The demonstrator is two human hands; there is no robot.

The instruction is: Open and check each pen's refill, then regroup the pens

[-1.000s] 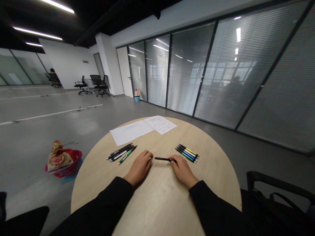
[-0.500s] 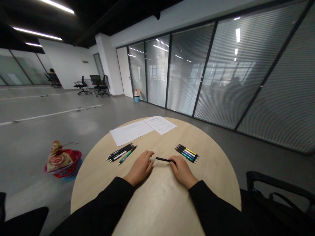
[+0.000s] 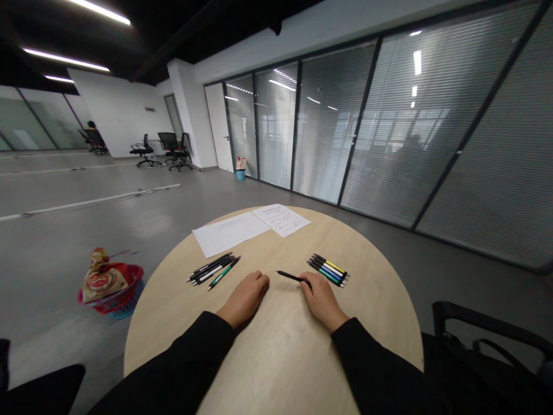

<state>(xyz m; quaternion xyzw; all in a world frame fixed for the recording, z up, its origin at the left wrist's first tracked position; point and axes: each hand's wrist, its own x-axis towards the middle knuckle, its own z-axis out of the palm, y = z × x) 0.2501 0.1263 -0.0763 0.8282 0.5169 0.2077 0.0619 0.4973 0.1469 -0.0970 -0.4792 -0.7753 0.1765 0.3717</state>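
Observation:
My right hand [image 3: 320, 300] rests on the round wooden table [image 3: 276, 357] with its fingers closed on the near end of a black pen [image 3: 290, 276], which points away to the left. My left hand [image 3: 245, 297] lies on the table left of the pen's tip, fingers curled loosely and apart from the pen, holding nothing. A row of coloured pens [image 3: 328, 268] lies just right of my right hand. Another group of dark pens [image 3: 213, 268] lies left of my left hand.
Two white paper sheets [image 3: 250, 226] lie at the far edge of the table. A black chair arm [image 3: 488, 328] stands at the right. On the floor to the left sits a red basket with a bag [image 3: 110, 282]. Office chairs stand far off.
My left hand has let go of the pen's tip and drawn back slightly. The pen in my right hand has swung a little to point further away.

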